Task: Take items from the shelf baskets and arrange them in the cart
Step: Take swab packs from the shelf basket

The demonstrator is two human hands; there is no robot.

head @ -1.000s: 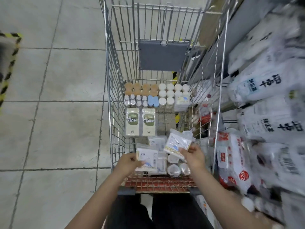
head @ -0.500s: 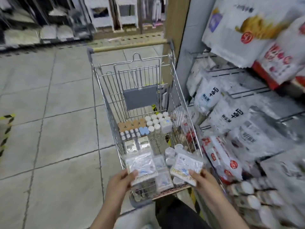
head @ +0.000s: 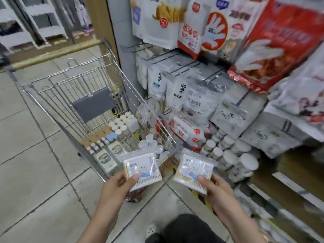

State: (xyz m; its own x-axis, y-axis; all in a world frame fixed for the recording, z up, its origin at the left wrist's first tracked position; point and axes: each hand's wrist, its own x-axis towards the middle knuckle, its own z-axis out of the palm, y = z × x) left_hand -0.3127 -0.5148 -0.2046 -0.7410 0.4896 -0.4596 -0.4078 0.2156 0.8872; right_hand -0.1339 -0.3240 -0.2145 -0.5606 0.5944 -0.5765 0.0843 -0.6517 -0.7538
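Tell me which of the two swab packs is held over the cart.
The left hand's swab pack; the right hand's pack is off beside the cart.

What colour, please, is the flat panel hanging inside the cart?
Grey, a plain flat panel seen in the head view.

Bare forearms, dark trousers [head: 184, 228]

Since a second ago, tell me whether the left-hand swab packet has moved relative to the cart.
Yes. The left-hand swab packet has come up and back, from inside the cart to its near end.
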